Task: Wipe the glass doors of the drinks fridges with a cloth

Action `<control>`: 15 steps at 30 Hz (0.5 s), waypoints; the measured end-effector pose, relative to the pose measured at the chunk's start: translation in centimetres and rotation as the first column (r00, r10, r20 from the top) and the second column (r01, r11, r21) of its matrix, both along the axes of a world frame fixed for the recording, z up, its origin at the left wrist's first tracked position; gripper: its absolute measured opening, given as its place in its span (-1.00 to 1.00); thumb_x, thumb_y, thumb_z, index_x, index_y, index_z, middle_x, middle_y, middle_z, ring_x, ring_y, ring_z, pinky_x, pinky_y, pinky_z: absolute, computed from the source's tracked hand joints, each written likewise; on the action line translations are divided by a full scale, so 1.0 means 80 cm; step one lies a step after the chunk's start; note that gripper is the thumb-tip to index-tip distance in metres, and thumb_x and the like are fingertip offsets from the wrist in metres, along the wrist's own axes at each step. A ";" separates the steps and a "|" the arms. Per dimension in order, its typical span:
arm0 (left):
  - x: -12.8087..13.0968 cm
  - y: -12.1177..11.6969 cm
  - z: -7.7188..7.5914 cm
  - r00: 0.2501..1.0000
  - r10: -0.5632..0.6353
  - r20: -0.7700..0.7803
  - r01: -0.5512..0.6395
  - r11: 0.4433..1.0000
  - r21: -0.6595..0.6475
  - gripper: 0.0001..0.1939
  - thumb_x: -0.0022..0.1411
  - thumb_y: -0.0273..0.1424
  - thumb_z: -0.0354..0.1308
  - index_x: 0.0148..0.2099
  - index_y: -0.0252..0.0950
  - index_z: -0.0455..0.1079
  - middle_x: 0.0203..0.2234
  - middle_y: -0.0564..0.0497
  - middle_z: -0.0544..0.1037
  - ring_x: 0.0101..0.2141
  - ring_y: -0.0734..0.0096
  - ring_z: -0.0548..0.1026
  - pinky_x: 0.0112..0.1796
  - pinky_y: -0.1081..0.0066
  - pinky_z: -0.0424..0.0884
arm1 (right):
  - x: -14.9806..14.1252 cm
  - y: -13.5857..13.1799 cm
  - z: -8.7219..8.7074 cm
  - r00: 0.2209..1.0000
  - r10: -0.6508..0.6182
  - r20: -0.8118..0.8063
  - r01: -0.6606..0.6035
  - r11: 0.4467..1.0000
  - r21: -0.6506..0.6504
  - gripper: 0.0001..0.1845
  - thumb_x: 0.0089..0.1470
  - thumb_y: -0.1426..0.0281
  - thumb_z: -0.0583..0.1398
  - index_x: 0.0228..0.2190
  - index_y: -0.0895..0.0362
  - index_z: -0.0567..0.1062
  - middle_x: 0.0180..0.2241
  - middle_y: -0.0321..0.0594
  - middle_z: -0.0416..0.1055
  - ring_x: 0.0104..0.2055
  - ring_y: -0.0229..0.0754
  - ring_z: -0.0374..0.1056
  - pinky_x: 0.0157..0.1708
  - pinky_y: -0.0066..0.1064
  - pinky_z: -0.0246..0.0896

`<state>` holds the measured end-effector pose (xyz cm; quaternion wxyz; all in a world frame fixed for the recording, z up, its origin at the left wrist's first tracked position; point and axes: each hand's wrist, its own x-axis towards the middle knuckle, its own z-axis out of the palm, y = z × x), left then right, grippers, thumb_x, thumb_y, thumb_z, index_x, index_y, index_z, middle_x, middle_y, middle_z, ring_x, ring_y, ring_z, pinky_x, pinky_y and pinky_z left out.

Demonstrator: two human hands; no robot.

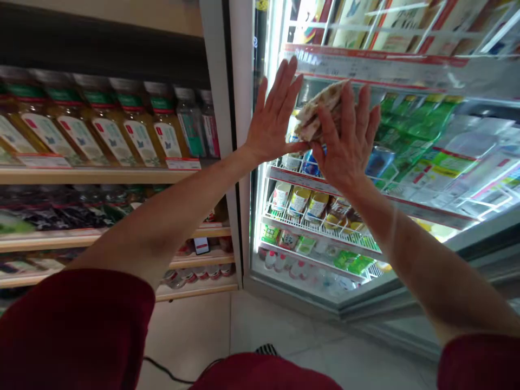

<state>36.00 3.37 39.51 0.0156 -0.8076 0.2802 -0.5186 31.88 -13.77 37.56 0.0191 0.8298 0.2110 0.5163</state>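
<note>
My left hand (pixel 276 119) is spread flat, fingers stretched upward, on the glass door of a lit drinks fridge near the door's left edge. It holds nothing, and its thumb reaches toward my right thumb. My right hand (pixel 347 138) lies with outstretched fingers over a crumpled, light-coloured cloth (pixel 320 111), pressing it against the glass. The cloth sticks out to the left of and above the fingers; the part under the palm is hidden. Behind the glass are green bottles (pixel 418 130), cans and shelf labels.
To the left, wooden shelves (pixel 101 176) carry rows of amber bottles (pixel 132 124) and packaged goods. A grey frame (pixel 223 108) stands between shelves and fridge. A phone-like device (pixel 201 245) sits on a lower shelf. A black cable (pixel 162 369) lies on the tiled floor (pixel 195 330).
</note>
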 end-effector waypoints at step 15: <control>0.045 0.024 -0.022 0.948 -0.244 0.203 0.251 0.968 -0.006 -0.07 0.11 0.08 -0.04 0.32 -0.32 -0.34 0.25 -0.25 -0.06 0.26 0.09 -0.20 0.19 0.01 -0.20 | -0.016 -0.117 0.015 0.918 -0.224 0.326 0.201 0.974 0.101 -0.53 0.16 0.31 -0.04 0.12 -0.11 0.19 0.20 -0.29 0.08 0.30 -0.03 -0.20 0.22 0.12 -0.43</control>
